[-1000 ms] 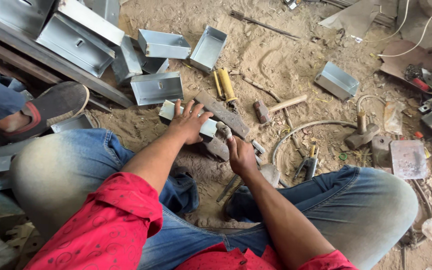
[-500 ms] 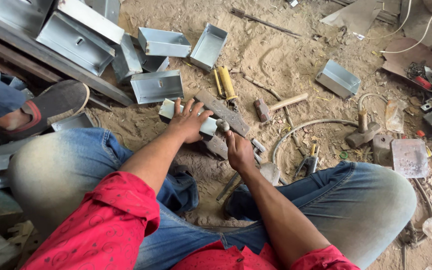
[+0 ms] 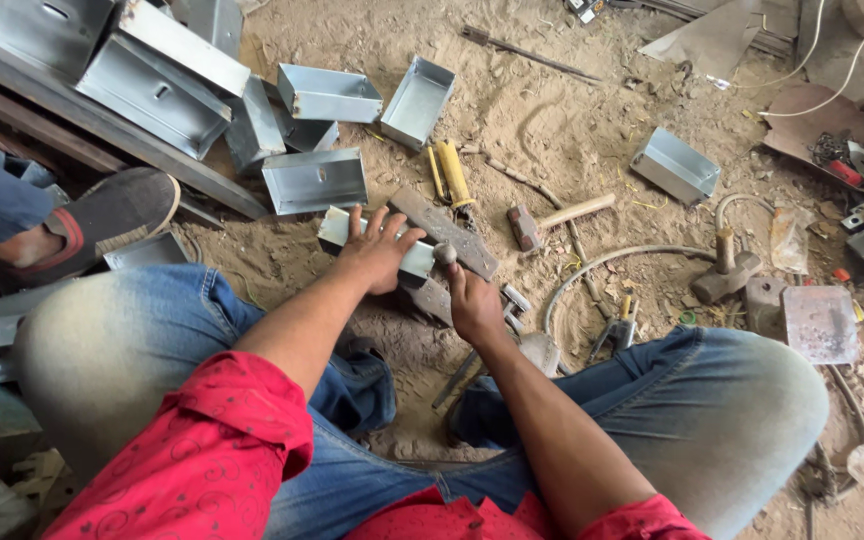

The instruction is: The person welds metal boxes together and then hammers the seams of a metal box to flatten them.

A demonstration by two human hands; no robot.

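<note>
My left hand (image 3: 377, 258) lies fingers spread on a small folded sheet-metal piece (image 3: 334, 227), holding it down on the sandy ground between my knees. My right hand (image 3: 474, 306) is closed around a short handle. A small round hammer head (image 3: 444, 253) shows just above its thumb, next to the metal piece's right end. A flat rusty steel bar (image 3: 444, 232) lies diagonally just beyond both hands. Another dark metal block (image 3: 432, 296) sits under the work, partly hidden by my hands.
Several open sheet-metal boxes (image 3: 314, 180) lie at the upper left by a long steel beam (image 3: 102, 125). A wooden-handled hammer (image 3: 562, 215), yellow-handled screwdriver (image 3: 454, 172), pliers (image 3: 617, 330) and a heavy mallet (image 3: 727, 272) lie to the right. Another person's shoe (image 3: 102, 215) rests at left.
My right hand has shifted slightly up and left, bringing the hammer head against the end of the metal piece. My left hand stays on the piece.
</note>
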